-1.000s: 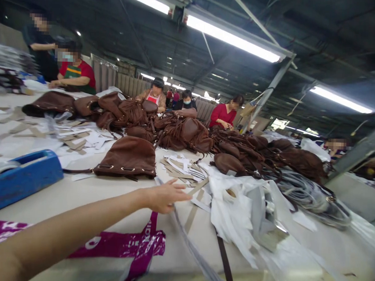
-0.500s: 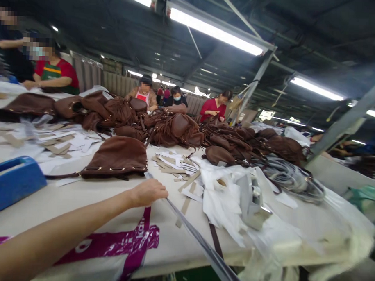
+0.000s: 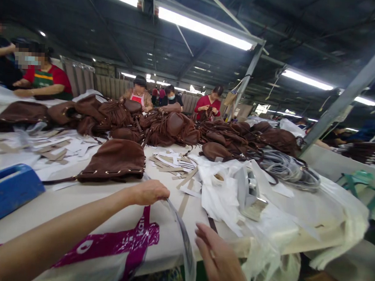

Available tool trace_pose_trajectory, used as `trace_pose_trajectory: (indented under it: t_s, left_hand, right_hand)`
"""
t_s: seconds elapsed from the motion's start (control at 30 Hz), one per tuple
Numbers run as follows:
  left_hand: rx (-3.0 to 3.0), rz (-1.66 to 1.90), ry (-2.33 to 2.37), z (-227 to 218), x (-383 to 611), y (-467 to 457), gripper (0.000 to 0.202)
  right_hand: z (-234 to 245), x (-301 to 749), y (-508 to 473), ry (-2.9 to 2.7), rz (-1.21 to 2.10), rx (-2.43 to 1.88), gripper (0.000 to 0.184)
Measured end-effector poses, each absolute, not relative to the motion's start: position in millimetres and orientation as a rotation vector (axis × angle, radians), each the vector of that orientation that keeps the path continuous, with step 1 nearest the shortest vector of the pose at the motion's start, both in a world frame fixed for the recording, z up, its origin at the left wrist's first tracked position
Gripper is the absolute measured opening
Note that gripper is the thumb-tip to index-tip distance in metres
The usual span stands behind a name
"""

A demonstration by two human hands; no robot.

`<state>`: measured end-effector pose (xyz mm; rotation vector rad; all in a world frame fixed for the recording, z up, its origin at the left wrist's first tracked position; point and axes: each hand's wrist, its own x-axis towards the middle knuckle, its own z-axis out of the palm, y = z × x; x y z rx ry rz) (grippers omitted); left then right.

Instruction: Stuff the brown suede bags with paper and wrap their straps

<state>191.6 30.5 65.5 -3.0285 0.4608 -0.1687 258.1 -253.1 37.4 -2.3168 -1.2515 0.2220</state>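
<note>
My left hand is closed around a clear plastic strip above the front of the table. The strip curves down from my fist and over the table edge. My right hand is right of the strip, fingers stretched out, with no grip on anything. Just beyond my left fist lies a brown leather bag with gold eyelets and a strap. Beneath my left forearm, purple printed tape crosses the pale tabletop.
Piled brown bags run along the table's far side. A blue tape dispenser stands at left. Paper strips, white plastic sheeting, a tape roll and coiled clear tubing lie about. Several people work beyond the table.
My right hand has come into view at the lower right, open. The strip, earlier stretched straight towards the lower right, now hangs slack in a curve. My left hand keeps its hold.
</note>
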Motion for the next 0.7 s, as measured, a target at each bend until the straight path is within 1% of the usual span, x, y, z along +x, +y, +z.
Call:
trace_pose_trajectory:
  t_s: [0.07,0.13,0.23,0.33,0.4,0.47,0.57,0.7]
  left_hand:
    - [-3.025,-0.173,0.458,68,192,30,0.013]
    - [-3.022,-0.174,0.451,70,191,29,0.015]
    - [-3.031,-0.182,0.420,69,187,33,0.015]
    - [-3.066,-0.206,0.387,62,181,42,0.015]
    - [-3.099,-0.245,0.361,56,177,50,0.018]
    - [-3.131,-0.305,0.319,51,174,60,0.024]
    - [-3.185,-0.382,0.241,46,172,83,0.028]
    - [-3.254,-0.448,0.199,36,176,125,0.029]
  right_hand:
    - [46,243,-198,-1.281,0.110,-2.396,0.038]
    - [56,234,-160,-1.303,0.208,-2.563,0.029]
    - [63,242,-153,-1.401,0.375,-2.554,0.031]
    - [60,268,-196,-1.468,0.661,-2.347,0.022]
    - [57,284,-237,-1.399,0.895,-2.194,0.024]
    - [54,294,-280,-1.295,1.017,-2.179,0.025]
    - [50,300,-347,-1.109,1.037,-2.392,0.024]
    - [48,299,-428,-0.939,0.841,-2.553,0.028]
